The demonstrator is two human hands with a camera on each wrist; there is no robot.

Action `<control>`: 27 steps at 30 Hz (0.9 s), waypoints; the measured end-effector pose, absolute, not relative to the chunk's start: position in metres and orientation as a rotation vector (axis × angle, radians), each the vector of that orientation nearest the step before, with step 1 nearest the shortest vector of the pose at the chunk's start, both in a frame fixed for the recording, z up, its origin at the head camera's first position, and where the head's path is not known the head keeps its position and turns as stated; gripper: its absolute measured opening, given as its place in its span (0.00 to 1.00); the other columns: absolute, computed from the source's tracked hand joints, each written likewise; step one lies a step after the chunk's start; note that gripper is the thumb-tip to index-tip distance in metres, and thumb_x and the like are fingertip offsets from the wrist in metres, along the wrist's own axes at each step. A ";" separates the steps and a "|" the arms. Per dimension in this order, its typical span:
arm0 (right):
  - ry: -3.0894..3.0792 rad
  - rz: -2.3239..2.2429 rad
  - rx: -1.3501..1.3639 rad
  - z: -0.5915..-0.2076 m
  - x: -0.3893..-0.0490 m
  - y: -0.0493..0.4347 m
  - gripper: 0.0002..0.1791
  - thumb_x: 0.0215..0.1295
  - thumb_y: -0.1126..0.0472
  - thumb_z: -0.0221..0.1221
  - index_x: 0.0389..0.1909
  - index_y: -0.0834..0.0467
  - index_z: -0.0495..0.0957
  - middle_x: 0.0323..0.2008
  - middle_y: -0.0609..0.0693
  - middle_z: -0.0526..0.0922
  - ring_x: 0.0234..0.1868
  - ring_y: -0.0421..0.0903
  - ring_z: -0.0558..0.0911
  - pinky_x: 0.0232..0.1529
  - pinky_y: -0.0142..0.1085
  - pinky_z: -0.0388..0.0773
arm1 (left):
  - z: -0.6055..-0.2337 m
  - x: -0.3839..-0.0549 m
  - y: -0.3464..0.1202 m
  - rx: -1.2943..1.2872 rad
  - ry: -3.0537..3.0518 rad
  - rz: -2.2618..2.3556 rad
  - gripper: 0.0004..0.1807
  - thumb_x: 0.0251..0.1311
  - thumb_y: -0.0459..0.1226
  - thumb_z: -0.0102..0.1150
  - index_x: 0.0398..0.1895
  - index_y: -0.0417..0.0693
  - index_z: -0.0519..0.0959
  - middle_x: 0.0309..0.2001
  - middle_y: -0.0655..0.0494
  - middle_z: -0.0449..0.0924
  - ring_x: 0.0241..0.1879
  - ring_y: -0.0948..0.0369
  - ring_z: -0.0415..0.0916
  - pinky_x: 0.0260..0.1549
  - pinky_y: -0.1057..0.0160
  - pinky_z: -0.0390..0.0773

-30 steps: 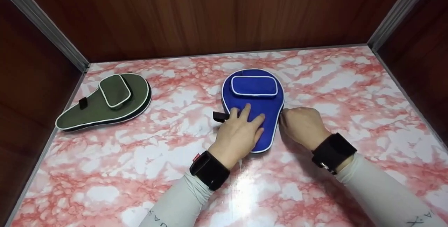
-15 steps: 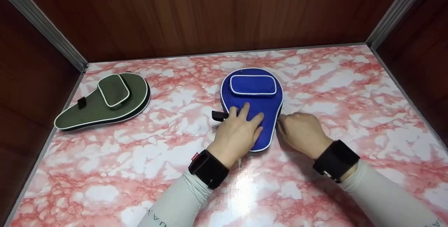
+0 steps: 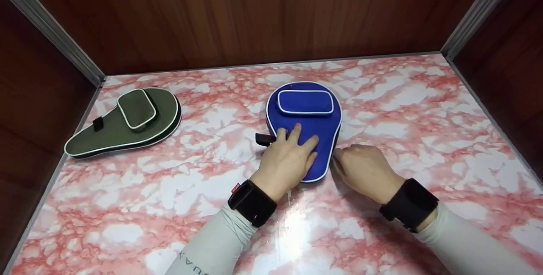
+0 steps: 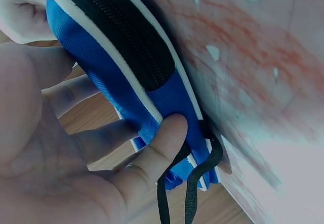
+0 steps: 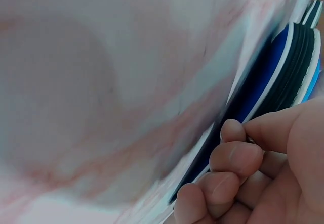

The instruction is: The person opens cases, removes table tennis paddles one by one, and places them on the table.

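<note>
A blue paddle-shaped table tennis bat case (image 3: 323,133) with white piping and a small front pocket (image 3: 305,102) lies flat, its round end away from me. On its lower front rests my left hand (image 3: 284,164), fingers spread and straight. In the left wrist view a black zipper (image 4: 126,27) runs along the case's side wall, and a black cord (image 4: 192,188) hangs by the fingers. At the right edge of the case, my right hand (image 3: 367,169) has curled fingers; in the right wrist view, thumb and index finger pinch the zipper pull, mostly hidden, beside the black zipper band (image 5: 291,67).
An olive green case (image 3: 163,109) of the same shape lies at the left, its narrow end toward the left edge. A black strap (image 3: 264,139) sticks out left of the blue case. Brown wood-grain panels (image 3: 271,16) enclose the marbled table (image 3: 203,173).
My right hand has slid toward me along the right edge of the blue case, toward its narrow end. The left hand stays in place on the case.
</note>
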State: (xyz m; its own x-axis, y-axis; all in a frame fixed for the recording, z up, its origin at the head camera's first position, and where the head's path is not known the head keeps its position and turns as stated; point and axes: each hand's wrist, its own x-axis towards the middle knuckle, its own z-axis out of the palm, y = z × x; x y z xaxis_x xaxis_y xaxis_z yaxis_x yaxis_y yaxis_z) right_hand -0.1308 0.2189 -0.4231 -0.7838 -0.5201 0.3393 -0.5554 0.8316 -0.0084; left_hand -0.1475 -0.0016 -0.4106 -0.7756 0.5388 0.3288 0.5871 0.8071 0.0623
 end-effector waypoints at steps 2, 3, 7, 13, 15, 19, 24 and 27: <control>-2.681 0.158 0.825 -0.423 -0.128 0.218 0.17 0.74 0.64 0.65 0.23 0.56 0.75 0.16 0.52 0.77 0.22 0.55 0.83 0.24 0.53 0.79 | -0.410 -0.148 -0.001 -0.861 -2.699 -0.230 0.22 0.82 0.50 0.59 0.71 0.55 0.85 0.71 0.33 0.78 0.60 0.36 0.79 0.48 0.45 0.88; -2.680 0.161 0.829 -0.423 -0.127 0.218 0.17 0.74 0.64 0.65 0.22 0.55 0.75 0.16 0.51 0.76 0.22 0.55 0.83 0.24 0.53 0.79 | -0.410 -0.148 -0.001 -0.861 -2.698 -0.227 0.22 0.82 0.50 0.59 0.71 0.55 0.84 0.71 0.33 0.78 0.60 0.36 0.79 0.48 0.45 0.88; -2.690 0.175 0.839 -0.421 -0.122 0.217 0.17 0.73 0.63 0.64 0.22 0.54 0.74 0.16 0.50 0.76 0.22 0.54 0.82 0.23 0.52 0.78 | -0.410 -0.148 0.000 -0.854 -2.691 -0.206 0.22 0.81 0.50 0.60 0.71 0.55 0.84 0.70 0.33 0.79 0.58 0.37 0.80 0.44 0.47 0.89; -2.702 0.172 0.862 -0.419 -0.116 0.214 0.16 0.73 0.62 0.65 0.23 0.54 0.75 0.18 0.50 0.78 0.24 0.54 0.83 0.23 0.52 0.79 | -0.414 -0.147 0.001 -0.840 -2.677 -0.203 0.21 0.81 0.49 0.61 0.69 0.55 0.85 0.69 0.32 0.80 0.57 0.38 0.80 0.42 0.49 0.89; -2.700 0.176 0.863 -0.419 -0.116 0.214 0.16 0.73 0.62 0.65 0.23 0.54 0.75 0.18 0.50 0.78 0.24 0.55 0.83 0.23 0.53 0.80 | -0.414 -0.147 0.002 -0.830 -2.683 -0.208 0.21 0.81 0.48 0.60 0.69 0.54 0.84 0.69 0.32 0.80 0.57 0.38 0.80 0.41 0.48 0.89; -2.714 0.187 0.837 -0.419 -0.116 0.217 0.17 0.74 0.62 0.65 0.23 0.54 0.75 0.18 0.50 0.78 0.24 0.55 0.83 0.24 0.54 0.80 | -0.411 -0.146 0.007 -0.807 -2.701 -0.193 0.21 0.81 0.50 0.60 0.69 0.53 0.84 0.67 0.31 0.81 0.57 0.38 0.80 0.41 0.48 0.89; -2.760 0.185 0.782 -0.418 -0.117 0.223 0.17 0.74 0.63 0.65 0.23 0.54 0.75 0.18 0.50 0.78 0.25 0.56 0.83 0.25 0.54 0.79 | -0.408 -0.146 0.011 -0.827 -2.682 -0.139 0.22 0.80 0.52 0.61 0.68 0.53 0.83 0.60 0.31 0.84 0.54 0.40 0.81 0.42 0.50 0.89; -2.787 0.185 0.756 -0.418 -0.119 0.225 0.17 0.74 0.63 0.65 0.23 0.53 0.75 0.18 0.49 0.77 0.25 0.56 0.83 0.24 0.54 0.79 | -0.406 -0.148 0.009 -0.907 -2.667 -0.137 0.22 0.80 0.53 0.61 0.69 0.58 0.83 0.55 0.32 0.85 0.53 0.42 0.81 0.42 0.50 0.88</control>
State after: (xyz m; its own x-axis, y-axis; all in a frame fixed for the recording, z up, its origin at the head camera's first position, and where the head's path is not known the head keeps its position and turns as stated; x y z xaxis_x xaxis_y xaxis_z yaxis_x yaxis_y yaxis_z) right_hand -0.1186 0.2251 -0.4178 -0.8351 -0.4797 0.2694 -0.5111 0.8576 -0.0572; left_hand -0.1485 0.0091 -0.4055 -0.7475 0.5773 0.3287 0.6079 0.7939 -0.0118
